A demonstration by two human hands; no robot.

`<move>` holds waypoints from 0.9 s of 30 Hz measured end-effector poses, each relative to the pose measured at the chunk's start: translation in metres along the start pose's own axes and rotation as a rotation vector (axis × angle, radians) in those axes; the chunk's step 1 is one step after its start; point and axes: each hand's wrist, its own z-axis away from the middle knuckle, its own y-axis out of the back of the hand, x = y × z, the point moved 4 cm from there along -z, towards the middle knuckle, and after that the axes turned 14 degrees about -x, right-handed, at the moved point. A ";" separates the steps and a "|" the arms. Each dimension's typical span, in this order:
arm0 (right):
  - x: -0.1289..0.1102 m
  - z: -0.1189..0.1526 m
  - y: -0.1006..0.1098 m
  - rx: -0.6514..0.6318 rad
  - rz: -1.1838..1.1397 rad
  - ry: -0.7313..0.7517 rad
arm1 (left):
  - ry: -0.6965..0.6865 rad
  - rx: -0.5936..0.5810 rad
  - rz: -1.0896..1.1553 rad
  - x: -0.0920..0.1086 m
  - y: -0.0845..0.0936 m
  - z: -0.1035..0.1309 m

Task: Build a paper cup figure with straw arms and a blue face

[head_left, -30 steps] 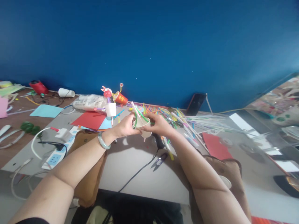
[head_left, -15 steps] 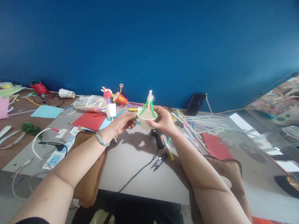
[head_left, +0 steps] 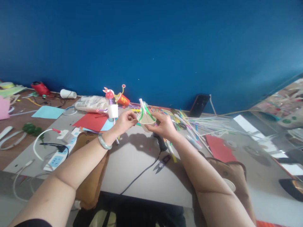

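Observation:
My right hand (head_left: 164,125) grips a small white paper cup (head_left: 146,119) from its right side, thumb in front and fingers behind. The cup is tilted, so its inside shows. Bent green strips (head_left: 148,111) rise from the rim, and a pale pink-and-white straw (head_left: 142,106) stands inside. My left hand (head_left: 127,121) is at the cup's left edge, fingertips pinched together; whatever they hold is too small to make out. Below the cup lie a black-handled tool with a cord (head_left: 161,143) and small thread snips (head_left: 163,162).
To the left stands a white cup with a red rabbit figure (head_left: 109,94), behind red paper (head_left: 91,121). A power strip (head_left: 62,154) lies farther left. Many loose straws (head_left: 205,121) and a leaning phone (head_left: 199,105) are at the right, near the blue wall.
The paper cup has shifted slightly left and tipped, its straw and green strips now leaning left. My left fingers have curled in more tightly beside it.

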 end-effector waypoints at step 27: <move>0.004 -0.001 0.007 0.158 -0.313 0.011 | -0.101 -0.224 0.419 0.020 -0.014 0.006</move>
